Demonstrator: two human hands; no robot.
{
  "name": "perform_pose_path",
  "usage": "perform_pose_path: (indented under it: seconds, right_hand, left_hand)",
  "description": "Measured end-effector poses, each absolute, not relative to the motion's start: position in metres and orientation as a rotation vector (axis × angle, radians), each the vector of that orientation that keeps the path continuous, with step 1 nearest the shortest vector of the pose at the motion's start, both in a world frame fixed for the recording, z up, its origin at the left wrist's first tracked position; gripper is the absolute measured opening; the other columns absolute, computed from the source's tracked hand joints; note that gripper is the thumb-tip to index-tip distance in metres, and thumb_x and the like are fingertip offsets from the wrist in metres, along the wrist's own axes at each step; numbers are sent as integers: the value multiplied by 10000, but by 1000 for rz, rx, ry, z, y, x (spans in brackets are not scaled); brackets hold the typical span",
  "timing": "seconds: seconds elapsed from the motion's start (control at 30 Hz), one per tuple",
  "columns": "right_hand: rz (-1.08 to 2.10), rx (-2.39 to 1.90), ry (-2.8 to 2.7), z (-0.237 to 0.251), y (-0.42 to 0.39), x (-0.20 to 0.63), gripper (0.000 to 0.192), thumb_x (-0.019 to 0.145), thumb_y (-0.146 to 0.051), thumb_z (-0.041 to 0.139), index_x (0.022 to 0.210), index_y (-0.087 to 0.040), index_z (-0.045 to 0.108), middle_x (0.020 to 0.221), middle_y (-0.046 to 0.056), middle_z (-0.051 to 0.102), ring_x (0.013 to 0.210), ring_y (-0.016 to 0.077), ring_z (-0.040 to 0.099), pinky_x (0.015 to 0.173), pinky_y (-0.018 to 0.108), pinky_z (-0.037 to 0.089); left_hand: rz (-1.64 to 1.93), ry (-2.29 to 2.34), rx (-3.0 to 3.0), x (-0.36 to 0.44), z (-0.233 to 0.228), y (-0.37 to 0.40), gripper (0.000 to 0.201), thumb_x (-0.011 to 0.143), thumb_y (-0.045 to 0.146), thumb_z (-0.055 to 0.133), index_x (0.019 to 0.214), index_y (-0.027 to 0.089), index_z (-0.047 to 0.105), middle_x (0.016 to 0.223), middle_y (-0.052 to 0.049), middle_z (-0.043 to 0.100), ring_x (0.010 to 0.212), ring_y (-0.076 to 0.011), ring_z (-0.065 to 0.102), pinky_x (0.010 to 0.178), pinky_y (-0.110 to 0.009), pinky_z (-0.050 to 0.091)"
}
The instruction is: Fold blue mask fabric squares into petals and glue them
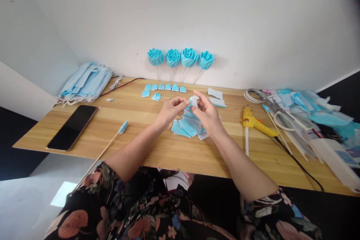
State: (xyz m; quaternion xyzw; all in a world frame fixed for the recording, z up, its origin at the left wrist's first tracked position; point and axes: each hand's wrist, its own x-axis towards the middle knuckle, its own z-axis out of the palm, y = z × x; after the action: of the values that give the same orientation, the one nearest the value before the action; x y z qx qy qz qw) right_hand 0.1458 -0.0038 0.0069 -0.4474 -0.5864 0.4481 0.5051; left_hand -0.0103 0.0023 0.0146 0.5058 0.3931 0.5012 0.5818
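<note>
Several light-blue face masks (86, 82) lay stacked at the far left corner of the wooden table (157, 150), their white ear loops spilling over the edge. Nearer the front edge a dark phone (72, 126) rested face up, and just right of it a thin wooden stick (104, 152) with a blue bud on its tip slanted off the table toward the person's lap. Against the white wall stood four finished blue flowers (180, 58) on sticks, and in front of them a short row of folded blue petals (164, 87) lay on the wood. At the middle, the left hand (170, 110) and the right hand (208, 114) met above the table, each pinching with fingertips one side of a small blue-and-white fabric piece (192, 102), so both were closed on it, held raised just over a loose pile of cut blue squares (187, 126). Beyond the right hand a few pale strips (216, 97) lay flat. Further right a yellow glue gun (254, 123) rested on its side, its black cord trailing toward the front edge, with a white glue stick beside it. At the far right lay a heap of scraps (306, 112), mask offcuts, loops and sticks, among which scissors appeared to lie.
</note>
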Motion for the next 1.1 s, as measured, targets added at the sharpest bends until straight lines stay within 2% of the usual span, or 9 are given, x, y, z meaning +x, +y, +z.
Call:
perform_pose_path:
  seconds: [0.13,0.43,0.53,0.7,0.83,0.93,1.1]
  right_hand:
    - [1100,-1074,-1402,7,-4,146,617,803,-321,651,1401,-280,504,943,15,664,889,190,627,847,366,521]
    - [1225,-1002,-1376,10,-2,149,707,749,-373,736,1409,-281,498,1068,43,698,960,213,644,857,380,530]
    - [1214,-1009,-1364,10,-1,149,704,746,-361,734,1406,-276,505,1035,36,697,920,199,639,831,368,528]
    - [1163,-1034,-1338,7,0,149,624,758,-317,716,1357,-258,550,842,-9,653,785,156,610,743,320,504]
    - [1182,-1028,-1330,5,0,148,612,756,-318,717,1343,-260,556,816,-18,643,765,152,611,723,314,500]
    - [1196,-1022,-1349,8,-1,149,623,749,-319,726,1346,-263,556,836,-12,657,786,160,621,754,330,515]
    - [1101,-1008,-1377,14,1,159,536,813,-361,674,1336,-306,571,1050,30,710,980,199,651,911,408,532]
  left_hand:
    - [1146,906,1184,-10,10,4,343,672,427,802,739,140,627,681,4,603,603,-77,516,594,-227,419]
    - [1267,949,1133,-12,15,5,258,720,367,762,723,142,634,646,15,589,587,-66,487,593,-211,409]
    - [1269,954,1126,-12,14,6,249,729,356,756,728,142,630,643,19,581,588,-67,487,591,-217,402]
    - [1194,928,1150,-10,13,4,276,746,386,750,757,136,634,639,18,581,578,-69,491,582,-224,396]
    - [1142,902,1194,-9,13,1,306,739,412,753,725,134,628,621,22,562,570,-66,483,572,-223,381]
    - [1152,896,1171,-10,14,2,297,727,396,761,702,136,619,619,23,559,565,-66,480,578,-228,395]
    - [1201,835,1088,-15,13,7,317,740,395,751,656,145,575,599,19,561,558,-67,484,570,-224,392]
